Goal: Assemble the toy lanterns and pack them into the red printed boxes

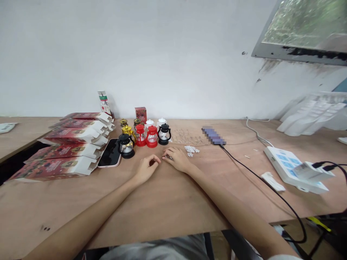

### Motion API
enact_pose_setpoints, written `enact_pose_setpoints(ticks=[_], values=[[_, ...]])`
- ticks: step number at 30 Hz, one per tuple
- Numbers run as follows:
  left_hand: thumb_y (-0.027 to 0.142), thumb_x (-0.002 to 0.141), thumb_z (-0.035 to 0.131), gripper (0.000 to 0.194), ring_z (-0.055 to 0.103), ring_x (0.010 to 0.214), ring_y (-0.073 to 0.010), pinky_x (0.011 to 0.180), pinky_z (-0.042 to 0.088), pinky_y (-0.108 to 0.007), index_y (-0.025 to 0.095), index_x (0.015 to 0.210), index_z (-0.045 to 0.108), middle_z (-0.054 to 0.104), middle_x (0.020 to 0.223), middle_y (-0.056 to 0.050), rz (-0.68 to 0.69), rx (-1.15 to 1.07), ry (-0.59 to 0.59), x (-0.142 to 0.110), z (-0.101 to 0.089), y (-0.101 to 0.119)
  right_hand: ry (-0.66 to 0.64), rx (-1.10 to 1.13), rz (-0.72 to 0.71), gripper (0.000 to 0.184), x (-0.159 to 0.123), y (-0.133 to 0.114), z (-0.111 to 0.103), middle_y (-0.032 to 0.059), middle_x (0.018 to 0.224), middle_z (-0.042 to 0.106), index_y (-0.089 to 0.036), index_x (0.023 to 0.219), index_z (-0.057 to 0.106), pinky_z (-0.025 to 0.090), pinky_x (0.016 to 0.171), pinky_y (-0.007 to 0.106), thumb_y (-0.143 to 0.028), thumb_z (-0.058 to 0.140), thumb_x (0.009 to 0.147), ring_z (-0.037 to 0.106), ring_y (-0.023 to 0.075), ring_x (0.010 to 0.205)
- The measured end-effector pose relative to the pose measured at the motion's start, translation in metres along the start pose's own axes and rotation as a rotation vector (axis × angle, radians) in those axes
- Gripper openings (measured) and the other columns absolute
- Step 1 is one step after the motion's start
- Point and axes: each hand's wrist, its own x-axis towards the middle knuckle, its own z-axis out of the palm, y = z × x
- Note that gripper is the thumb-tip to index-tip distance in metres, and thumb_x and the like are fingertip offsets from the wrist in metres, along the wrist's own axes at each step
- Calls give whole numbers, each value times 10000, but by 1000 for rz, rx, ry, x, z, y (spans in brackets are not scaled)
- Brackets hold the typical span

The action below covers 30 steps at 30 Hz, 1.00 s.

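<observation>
My left hand (148, 168) rests on the table with its fingers loosely curled and a gap between thumb and forefinger. Nothing shows inside it. Close by on its right, my right hand (175, 159) lies palm down, its fingers bent and slightly apart; what is under the palm is hidden. Behind the hands stand several small lanterns with clear middles: a black lantern (126, 146), a red lantern (152, 137), another black lantern (164, 134), a gold lantern (127, 132) and a white lantern (149, 124). A little pile of white paper pieces (191, 150) lies right of my right hand.
Red printed boxes (69, 135) with open flaps lie at the left, beside a pink-edged phone (110, 153). Thin small pieces (187, 137) are spread behind the paper pile. A cabled phone (213, 135) and a white power strip (294, 168) lie at the right.
</observation>
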Motion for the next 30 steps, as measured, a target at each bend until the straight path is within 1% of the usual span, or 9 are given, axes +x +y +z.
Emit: enact_pose_setpoints(ticks=[9, 13, 15, 17, 20, 22, 24, 26, 30], values=[[144, 705, 444, 153, 534, 615, -133, 592, 389, -233, 181, 690, 592, 621, 683, 12, -6, 38, -15, 0, 0, 0, 40, -22, -66, 132, 2, 26, -7, 75, 896, 641, -203, 827, 602, 434, 779, 337, -223, 484, 883, 573, 220, 874], [130, 721, 438, 150, 539, 627, -135, 601, 396, -237, 174, 709, 581, 611, 685, 10, -7, 61, -26, 0, -1, 0, 76, -9, -58, 105, 1, 30, -9, 79, 931, 641, -205, 860, 593, 452, 772, 352, -238, 495, 879, 583, 229, 885], [110, 724, 435, 157, 547, 666, -145, 634, 407, -251, 174, 742, 577, 611, 725, 0, 19, 101, -24, -3, -2, 3, 145, 9, -63, 119, -1, 29, -9, 77, 953, 642, -216, 886, 588, 456, 782, 363, -271, 482, 889, 587, 232, 894], [97, 734, 438, 177, 556, 765, -174, 707, 417, -289, 174, 806, 580, 619, 817, -26, 144, 252, -51, -7, -1, 8, 281, 30, -50, 159, -2, 28, -9, 82, 949, 644, -219, 885, 581, 453, 797, 375, -289, 440, 906, 589, 235, 901], [125, 794, 443, 180, 542, 908, -220, 798, 406, -351, 174, 896, 583, 614, 958, -67, 441, 570, -208, -12, 3, 17, 545, 67, 31, 215, -3, 27, -12, 93, 930, 638, -215, 872, 568, 447, 817, 391, -289, 373, 924, 585, 236, 906], [150, 830, 440, 171, 541, 926, -224, 803, 406, -354, 170, 924, 581, 607, 991, -77, 538, 683, -302, -14, 7, 21, 663, 95, 98, 234, -4, 27, -14, 87, 897, 630, -217, 855, 562, 441, 827, 407, -302, 356, 925, 578, 237, 900], [154, 846, 435, 171, 545, 921, -217, 801, 409, -346, 167, 942, 576, 603, 993, -75, 543, 733, -329, -15, 10, 23, 715, 140, 151, 249, -6, 27, -16, 79, 872, 619, -219, 839, 558, 436, 836, 419, -325, 348, 923, 569, 237, 901], [159, 854, 433, 167, 546, 917, -213, 802, 410, -341, 165, 949, 570, 599, 989, -73, 523, 760, -318, -15, 11, 22, 754, 230, 216, 258, -7, 24, -15, 79, 903, 611, -217, 860, 550, 433, 849, 416, -355, 340, 921, 559, 232, 929], [163, 854, 439, 149, 546, 904, -204, 790, 412, -328, 171, 939, 562, 593, 983, -66, 526, 763, -310, -15, 9, 20, 800, 523, 469, 300, -12, 9, -6, 82, 1042, 600, -221, 969, 507, 413, 897, 392, -431, 298, 918, 545, 212, 1015]])
